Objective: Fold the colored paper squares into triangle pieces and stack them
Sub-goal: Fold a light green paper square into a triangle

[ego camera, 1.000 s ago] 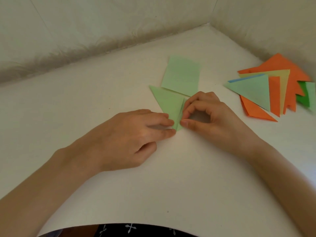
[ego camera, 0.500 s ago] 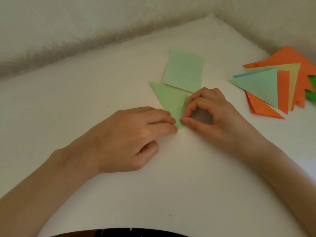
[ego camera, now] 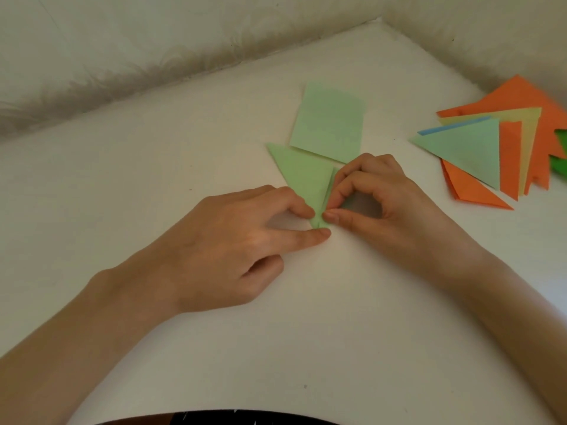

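Dim, flat indoor light with a yellowish-grey cast — no glare. The brightest patch of the surface (ego camera: 352, 65) lies beyond the fingers (ego camera: 302, 237) and off to their right; nearer than the fingers it falls to dull grey. Soft-edged shadow under the left hand (ego camera: 221, 240), hugging palm and thumb; a dark pocket inside the curled right hand (ego camera: 395, 207). Green paper (ego camera: 302, 176) at the fingers has readable edges, creases faint. Overall soft with compression smear — the wall (ego camera: 122, 44) beyond the fingers is mushy. Wide-angle bend: wall seam bows, the surface's near edge arcs. Folded triangles (ego camera: 466, 148) far right of the fingers are slightly soft, cut by the frame edge.
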